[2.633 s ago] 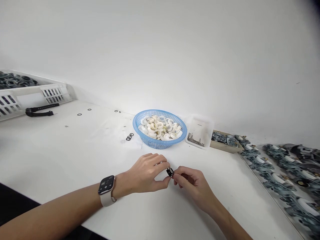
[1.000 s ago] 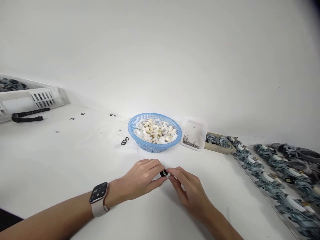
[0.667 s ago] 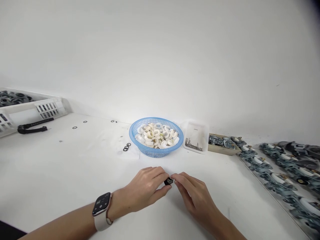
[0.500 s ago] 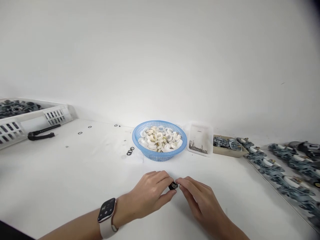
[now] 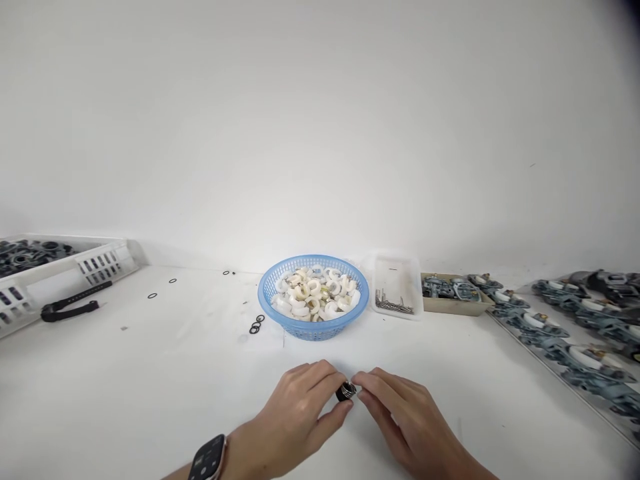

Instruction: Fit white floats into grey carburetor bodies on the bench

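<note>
Between the thumb and forefinger of my left hand is a small black cylindrical part. A silvery coil spring shows at its right end. My right hand is closed, with thumb and fingertips pinching at the edge of that spring. The fingers partly cover both pieces, so how far the spring sits in or around the black part cannot be told. Both hands are low over the white table, in front of a blue basket holding many white and cream plastic rings.
Right of the basket stand a clear tray with metal pins and a box of metal parts. Rows of grey metal assemblies lie at the right. Several black O-rings, a black strap and a white crate are leftward.
My view has tilted up slightly, so the table and its things appear lower. Both hands stay together at the black part and spring, with little visible change in grip.
</note>
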`<state>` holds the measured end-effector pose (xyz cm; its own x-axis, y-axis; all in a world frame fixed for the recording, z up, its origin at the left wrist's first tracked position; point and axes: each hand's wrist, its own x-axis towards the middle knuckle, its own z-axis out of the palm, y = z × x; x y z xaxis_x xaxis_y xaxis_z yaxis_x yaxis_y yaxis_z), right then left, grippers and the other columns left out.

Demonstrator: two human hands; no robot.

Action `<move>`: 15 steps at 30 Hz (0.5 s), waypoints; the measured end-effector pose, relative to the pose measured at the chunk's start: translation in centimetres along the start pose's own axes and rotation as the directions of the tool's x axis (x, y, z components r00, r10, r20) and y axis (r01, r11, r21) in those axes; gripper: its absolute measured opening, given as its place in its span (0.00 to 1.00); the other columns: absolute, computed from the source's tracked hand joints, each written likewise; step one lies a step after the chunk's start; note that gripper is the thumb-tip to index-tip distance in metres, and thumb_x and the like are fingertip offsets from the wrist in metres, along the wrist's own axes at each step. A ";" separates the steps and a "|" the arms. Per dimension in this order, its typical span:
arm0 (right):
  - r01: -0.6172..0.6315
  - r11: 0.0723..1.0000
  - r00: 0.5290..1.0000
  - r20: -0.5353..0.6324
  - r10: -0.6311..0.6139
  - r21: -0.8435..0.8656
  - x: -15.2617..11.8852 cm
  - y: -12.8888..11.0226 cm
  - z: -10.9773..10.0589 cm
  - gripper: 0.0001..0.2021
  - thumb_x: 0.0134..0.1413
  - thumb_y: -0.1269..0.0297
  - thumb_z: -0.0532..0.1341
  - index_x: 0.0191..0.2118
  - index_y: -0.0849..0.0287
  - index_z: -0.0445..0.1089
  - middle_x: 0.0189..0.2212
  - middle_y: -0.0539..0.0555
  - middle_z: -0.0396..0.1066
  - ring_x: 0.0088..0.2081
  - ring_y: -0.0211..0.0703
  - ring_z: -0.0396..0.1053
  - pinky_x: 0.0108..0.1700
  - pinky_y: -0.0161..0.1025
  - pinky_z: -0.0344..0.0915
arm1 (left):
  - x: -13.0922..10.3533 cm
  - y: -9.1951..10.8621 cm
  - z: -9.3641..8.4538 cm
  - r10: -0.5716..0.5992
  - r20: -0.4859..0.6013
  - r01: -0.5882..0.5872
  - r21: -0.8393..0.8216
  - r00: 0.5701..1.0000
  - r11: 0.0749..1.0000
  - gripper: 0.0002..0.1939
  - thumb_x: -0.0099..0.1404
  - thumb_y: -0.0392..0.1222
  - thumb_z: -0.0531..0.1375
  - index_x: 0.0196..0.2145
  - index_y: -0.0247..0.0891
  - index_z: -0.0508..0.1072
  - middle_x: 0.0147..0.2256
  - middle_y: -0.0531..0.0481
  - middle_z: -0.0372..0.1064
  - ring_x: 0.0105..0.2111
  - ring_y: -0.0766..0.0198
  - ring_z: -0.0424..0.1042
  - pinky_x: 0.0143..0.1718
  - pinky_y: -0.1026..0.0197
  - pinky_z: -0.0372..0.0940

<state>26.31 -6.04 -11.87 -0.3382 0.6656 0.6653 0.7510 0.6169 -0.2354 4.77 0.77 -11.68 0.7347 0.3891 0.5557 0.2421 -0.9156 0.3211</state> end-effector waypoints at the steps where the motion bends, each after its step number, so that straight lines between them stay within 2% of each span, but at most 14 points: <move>1: -0.004 1.000 1.000 0.000 0.004 0.002 0.0 0.0 0.0 0.10 0.69 0.74 0.53 0.51 0.57 0.65 0.32 0.52 0.73 0.29 0.40 0.69 0.31 0.35 0.64 | 0.0 0.0 0.0 -0.001 0.003 0.001 -0.003 1.000 1.000 0.07 0.75 0.39 0.55 0.49 0.39 0.70 0.39 0.47 0.72 0.37 0.59 0.73 0.40 0.56 0.71; 15: 0.018 1.000 1.000 0.009 -0.017 -0.005 0.0 -0.2 -0.2 0.09 0.68 0.74 0.53 0.50 0.57 0.64 0.31 0.52 0.72 0.29 0.40 0.69 0.31 0.35 0.64 | 0.4 0.2 -0.4 0.074 -0.062 -0.071 0.050 0.995 0.996 0.09 0.75 0.38 0.54 0.51 0.38 0.69 0.39 0.45 0.73 0.37 0.56 0.75 0.39 0.54 0.74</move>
<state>26.28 -6.25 -11.73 -0.3566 0.6586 0.6626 0.7476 0.6265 -0.2204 4.87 0.77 -11.12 0.7100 0.3258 0.6243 0.2207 -0.9448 0.2420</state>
